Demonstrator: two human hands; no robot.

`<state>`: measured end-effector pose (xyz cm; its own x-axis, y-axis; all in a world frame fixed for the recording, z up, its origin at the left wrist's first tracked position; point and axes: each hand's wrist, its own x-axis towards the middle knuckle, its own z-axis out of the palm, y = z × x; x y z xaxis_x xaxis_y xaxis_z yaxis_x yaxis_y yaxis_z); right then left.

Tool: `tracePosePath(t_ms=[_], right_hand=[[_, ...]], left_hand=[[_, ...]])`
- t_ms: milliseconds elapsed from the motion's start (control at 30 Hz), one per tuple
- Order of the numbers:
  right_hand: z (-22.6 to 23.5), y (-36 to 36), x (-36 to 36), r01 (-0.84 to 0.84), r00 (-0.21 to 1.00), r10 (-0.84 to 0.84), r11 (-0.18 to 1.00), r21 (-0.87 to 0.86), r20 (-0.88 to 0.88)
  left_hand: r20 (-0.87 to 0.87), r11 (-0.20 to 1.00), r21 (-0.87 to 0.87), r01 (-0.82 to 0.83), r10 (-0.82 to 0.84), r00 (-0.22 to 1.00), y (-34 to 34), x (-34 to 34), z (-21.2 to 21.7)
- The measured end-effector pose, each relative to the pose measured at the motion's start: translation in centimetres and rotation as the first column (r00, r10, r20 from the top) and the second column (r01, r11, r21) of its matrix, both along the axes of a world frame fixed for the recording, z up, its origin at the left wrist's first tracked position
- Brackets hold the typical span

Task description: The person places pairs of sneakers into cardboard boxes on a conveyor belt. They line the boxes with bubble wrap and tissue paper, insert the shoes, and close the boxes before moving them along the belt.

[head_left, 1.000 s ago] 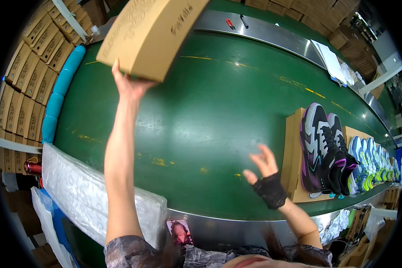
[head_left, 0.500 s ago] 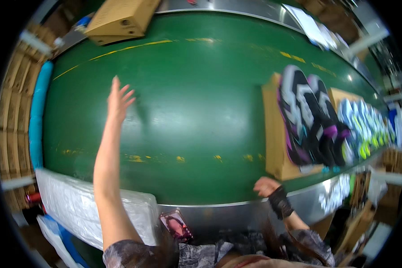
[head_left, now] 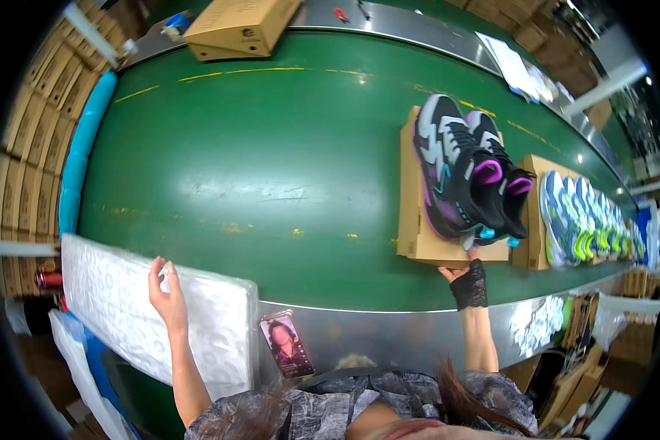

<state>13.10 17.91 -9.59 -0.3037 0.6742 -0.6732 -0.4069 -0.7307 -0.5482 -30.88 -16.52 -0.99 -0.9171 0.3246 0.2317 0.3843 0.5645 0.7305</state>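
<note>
Over the far-left part of a clear plastic-wrapped white stack (head_left: 220,315), my left hand (head_left: 169,295) is open and holds nothing, its fingers pointing up. My right hand (head_left: 458,276), with a black wrap (head_left: 471,284) round the wrist, is at the near end of a brown cardboard box (head_left: 411,198). Its fingers are spread, and one touches the box's near end below a shoe heel; some fingers are hidden. On top of the box lies a pair of black, grey and purple sneakers (head_left: 447,161), toes pointing away from me, with light blue tabs at the heels.
A green belt (head_left: 271,147) with yellow marks runs across. To the right, more boxes carry a row of blue-white sneakers (head_left: 565,220). A closed carton (head_left: 235,29) and papers (head_left: 510,62) are at the far side. A phone (head_left: 286,345) lies on the metal ledge (head_left: 389,330).
My left hand has drawn back from over the belt to the wrapped stack. My right hand has moved forward to the box. The view has shifted, placing the box and sneakers farther left.
</note>
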Motion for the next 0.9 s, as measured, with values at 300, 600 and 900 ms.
tracePosePath(t_ms=[300,600,900], right_hand=[[3.2,-1.1,-24.5,-0.272,0.948,0.266,0.962,-0.014,-0.172],[2.5,0.4,-46.1,-0.153,0.972,0.139,0.986,-0.064,-0.188],[1.2,4.4,-35.4,-0.192,0.981,0.189,0.955,0.225,0.033]], left_hand=[[-0.274,0.948,-0.318,-0.032,-0.059,0.96,-6.2,4.9,-5.8],[-0.258,0.923,-0.384,-0.016,-0.091,0.962,-6.3,4.7,-5.4],[-0.312,0.924,-0.382,-0.009,-0.12,0.942,-6.7,4.5,-5.7]])
